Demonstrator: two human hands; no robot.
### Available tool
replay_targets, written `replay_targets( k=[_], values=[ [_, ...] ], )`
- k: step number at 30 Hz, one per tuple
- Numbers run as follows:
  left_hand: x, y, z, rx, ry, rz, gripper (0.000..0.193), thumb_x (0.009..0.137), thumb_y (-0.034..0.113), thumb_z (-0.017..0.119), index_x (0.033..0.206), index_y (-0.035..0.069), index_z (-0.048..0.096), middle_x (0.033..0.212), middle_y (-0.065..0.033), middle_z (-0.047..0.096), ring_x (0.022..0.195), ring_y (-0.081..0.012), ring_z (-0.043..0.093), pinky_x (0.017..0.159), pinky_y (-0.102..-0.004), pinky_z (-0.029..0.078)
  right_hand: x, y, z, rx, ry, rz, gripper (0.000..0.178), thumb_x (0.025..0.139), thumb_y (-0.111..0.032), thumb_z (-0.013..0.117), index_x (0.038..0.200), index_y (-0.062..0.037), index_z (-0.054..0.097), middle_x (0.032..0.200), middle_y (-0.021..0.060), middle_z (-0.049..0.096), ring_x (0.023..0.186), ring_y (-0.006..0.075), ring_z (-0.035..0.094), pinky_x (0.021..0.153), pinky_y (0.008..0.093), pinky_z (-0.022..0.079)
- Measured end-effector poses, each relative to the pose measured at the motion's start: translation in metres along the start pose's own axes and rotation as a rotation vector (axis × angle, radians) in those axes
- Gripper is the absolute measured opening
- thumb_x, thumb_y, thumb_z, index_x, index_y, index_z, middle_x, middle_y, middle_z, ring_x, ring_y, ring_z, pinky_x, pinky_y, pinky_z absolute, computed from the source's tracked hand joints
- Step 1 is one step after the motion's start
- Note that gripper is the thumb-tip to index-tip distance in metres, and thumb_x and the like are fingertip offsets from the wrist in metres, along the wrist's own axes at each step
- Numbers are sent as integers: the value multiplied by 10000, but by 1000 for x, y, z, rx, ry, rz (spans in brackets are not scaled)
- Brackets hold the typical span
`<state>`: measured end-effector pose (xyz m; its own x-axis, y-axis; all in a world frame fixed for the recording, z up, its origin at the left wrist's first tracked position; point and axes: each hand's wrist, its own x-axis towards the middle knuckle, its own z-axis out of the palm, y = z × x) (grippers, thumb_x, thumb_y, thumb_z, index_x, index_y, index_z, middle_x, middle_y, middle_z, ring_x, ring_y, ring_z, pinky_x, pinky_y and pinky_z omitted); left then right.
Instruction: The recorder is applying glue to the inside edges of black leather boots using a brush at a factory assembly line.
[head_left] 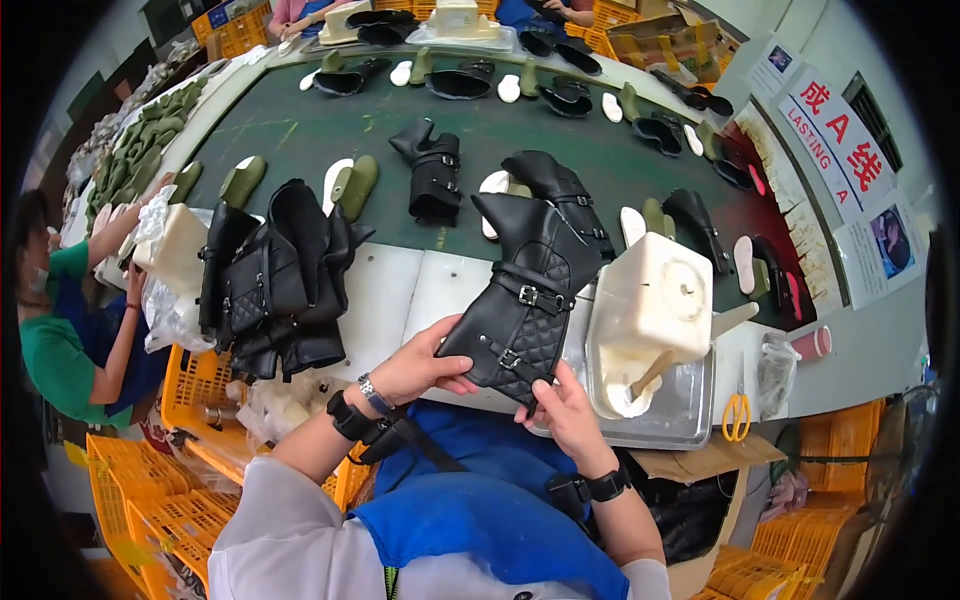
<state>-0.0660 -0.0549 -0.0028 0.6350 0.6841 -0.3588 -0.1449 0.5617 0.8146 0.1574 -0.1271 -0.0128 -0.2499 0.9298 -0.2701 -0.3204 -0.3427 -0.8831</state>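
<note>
Between my two hands I hold a black boot upper (530, 310) with a quilted panel and buckled straps. The fingers of my left hand (430, 358) are closed on the left side of its shaft opening. At the right corner of that opening, my right hand (566, 410) pinches the edge. Just beyond lies another black upper (562, 185), partly covered by the held one. A pile of black boot uppers (290, 270) rests on the white table edge (400, 290) to the left.
To my right, a cream plastic container (665, 295) with a brush (652, 373) stands in a metal tray (695, 410), near orange-handled scissors (737, 415). A green belt (290, 130) carries boots, olive lasts (357, 185) and white insoles. A co-worker (70, 320) works at left; orange crates (190, 520) stand below.
</note>
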Motion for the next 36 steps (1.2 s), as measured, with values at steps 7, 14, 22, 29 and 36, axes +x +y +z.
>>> replay_targets(
  k=[7, 14, 22, 29, 36],
  values=[
    [-43, 64, -25, 289, 156, 254, 603, 820, 22, 561, 1342, 10, 259, 954, -93, 588, 681, -150, 622, 617, -255, 529, 3, 0, 8, -253, -54, -76, 505, 903, -138, 487, 1340, -16, 265, 973, 117, 604, 715, 139, 592, 639, 242, 478],
    [-85, 223, -138, 408, 593, 581, 449, 836, 74, 572, 1239, 8, 387, 901, -33, 576, 652, -73, 579, 583, -182, 505, -10, 2, 15, -398, 25, -77, 437, 885, -75, 490, 1294, -4, 352, 947, 116, 605, 732, 136, 597, 654, 236, 481],
    [-54, 277, -370, 340, 880, 494, 492, 770, -21, 574, 1227, -22, 391, 901, -104, 555, 669, -208, 603, 599, -294, 541, -14, 3, 28, -534, 58, -102, 362, 856, -20, 501, 1210, 27, 437, 884, 119, 615, 719, 132, 598, 684, 245, 489],
    [-17, 240, -418, 40, 975, 327, 521, 775, -78, 515, 1256, 76, 387, 920, -129, 568, 618, -247, 616, 541, -311, 554, -6, 8, 33, -600, 114, -89, 367, 868, -39, 497, 1228, 7, 440, 918, 102, 613, 746, 122, 576, 683, 235, 468],
    [-32, 232, -428, 37, 1242, 272, 521, 833, 106, 547, 1294, 78, 306, 1193, -182, 418, 845, -306, 591, 673, -357, 556, 8, 6, 42, -650, 120, -94, 351, 853, -28, 496, 1198, 14, 449, 855, 110, 627, 704, 135, 605, 642, 237, 487]
  ],
)
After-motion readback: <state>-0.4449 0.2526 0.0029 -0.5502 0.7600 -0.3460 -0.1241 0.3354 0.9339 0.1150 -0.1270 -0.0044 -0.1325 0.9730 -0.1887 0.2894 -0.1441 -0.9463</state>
